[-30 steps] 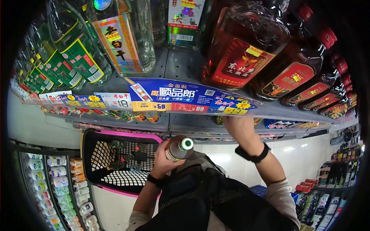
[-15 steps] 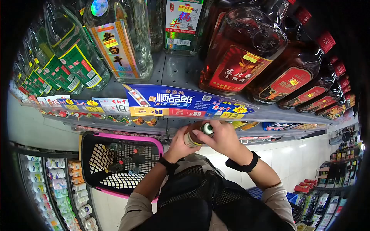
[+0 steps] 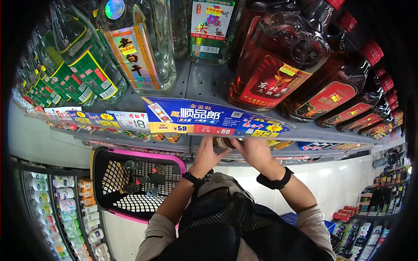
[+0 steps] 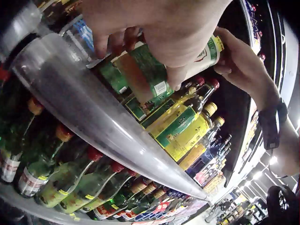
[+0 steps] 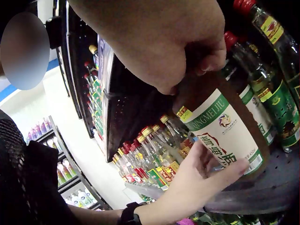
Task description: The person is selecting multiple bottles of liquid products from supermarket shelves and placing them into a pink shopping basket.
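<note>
Both hands hold a brown liquor bottle (image 5: 224, 126) with a white and green label at the lower shelf. My left hand (image 3: 207, 158) grips its lower body, thumb and fingers on either side of the label in the right wrist view. The curled fingers of my right hand (image 3: 256, 153) grip its top end, covering the cap. From above, only a bit of the bottle shows between the hands under the upper shelf's edge. Close behind it in the right wrist view stands a similar bottle with a white label (image 5: 253, 105), beside a green-labelled bottle (image 5: 281, 105).
A black basket with a pink rim (image 3: 174, 158) stands at the left with several bottles inside. Above the hands juts the upper shelf with a blue price strip (image 3: 187, 114), clear bottles (image 3: 135, 56) and dark red bottles (image 3: 272, 65). A clear guard (image 4: 93, 112) runs along the lower shelf's front.
The bottle was upright in the left hand near the body while the right hand was at the shelf. The right hand then took its top, and both hands moved it forward under the upper shelf.
</note>
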Demonstrator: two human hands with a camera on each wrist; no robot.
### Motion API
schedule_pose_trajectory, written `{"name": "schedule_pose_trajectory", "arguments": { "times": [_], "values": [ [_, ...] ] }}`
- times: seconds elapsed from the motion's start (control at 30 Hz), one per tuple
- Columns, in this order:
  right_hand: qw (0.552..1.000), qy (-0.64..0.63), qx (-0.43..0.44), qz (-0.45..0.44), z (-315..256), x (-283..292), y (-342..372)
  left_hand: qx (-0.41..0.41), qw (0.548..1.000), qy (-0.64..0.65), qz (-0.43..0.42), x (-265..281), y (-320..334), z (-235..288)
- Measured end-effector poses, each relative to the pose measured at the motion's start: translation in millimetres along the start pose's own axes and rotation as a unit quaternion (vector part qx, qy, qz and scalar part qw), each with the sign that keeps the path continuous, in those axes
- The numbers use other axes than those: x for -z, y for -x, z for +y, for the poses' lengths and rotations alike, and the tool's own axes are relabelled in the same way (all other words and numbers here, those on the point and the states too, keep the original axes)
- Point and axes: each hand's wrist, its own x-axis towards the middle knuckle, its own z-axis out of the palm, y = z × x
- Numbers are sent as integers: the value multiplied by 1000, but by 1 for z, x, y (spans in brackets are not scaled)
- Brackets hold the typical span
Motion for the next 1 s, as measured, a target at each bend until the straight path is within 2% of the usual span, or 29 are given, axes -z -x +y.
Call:
{"name": "schedule_pose_trajectory", "arguments": {
  "times": [0.13, 0.2, 0.33, 0.4, 0.53, 0.6, 0.67, 0.73, 0.77, 0.87, 1.0],
  "values": [
    [1000, 20, -2, -2, 13, -12, -1, 13, 1000, -2, 14, -5, 6, -13],
    [998, 54, 39, 13, 17, -16, -4, 4, 1000, -8, 21, -8, 6, -16],
    [998, 44, 40, 19, 23, -26, -5, 13, 1000, -16, 23, -11, 10, -21],
    [993, 73, 85, 35, 28, -31, -7, 31, 999, -15, 17, -13, 11, -23],
    [991, 76, 113, 12, 37, -37, -10, 61, 998, -2, -3, -15, 11, -25],
    [981, 113, 152, 49, 38, -38, -10, 47, 999, -6, 4, -15, 11, -25],
    [983, 96, 146, 51, 39, -38, -13, 57, 998, -15, -3, -16, 10, -29],
    [985, 92, 143, 5, 39, -40, -17, 68, 997, -31, -5, -13, 10, -30],
    [977, 116, 174, 48, 46, -46, -15, 67, 997, -31, -7, -13, 11, -28],
    [974, 112, 180, 81, 39, -41, -17, 67, 997, -36, -5, -12, 13, -25],
    [984, 63, 156, 49, 31, -36, -20, 93, 995, -37, -23, -11, 16, -14]
  ]
}}
